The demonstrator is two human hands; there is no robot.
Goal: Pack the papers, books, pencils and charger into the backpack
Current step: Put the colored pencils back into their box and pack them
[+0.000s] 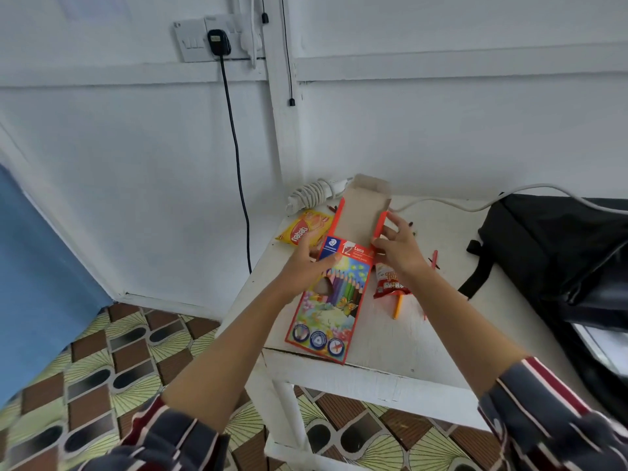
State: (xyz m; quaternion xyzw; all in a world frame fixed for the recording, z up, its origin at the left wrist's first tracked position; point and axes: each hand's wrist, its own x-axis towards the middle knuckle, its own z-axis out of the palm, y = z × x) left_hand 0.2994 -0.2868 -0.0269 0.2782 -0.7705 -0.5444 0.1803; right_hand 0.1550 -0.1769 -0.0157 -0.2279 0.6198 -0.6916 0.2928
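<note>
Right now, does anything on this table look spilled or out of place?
Yes. An orange pencil, partly under the red snack packet, and a red pencil nearer the black backpack lie loose on the white table, outside the open orange cardboard pencil box.

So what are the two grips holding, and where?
The pencil box: left grip holds its left edge, right grip pinches the right edge by the open flap.
</note>
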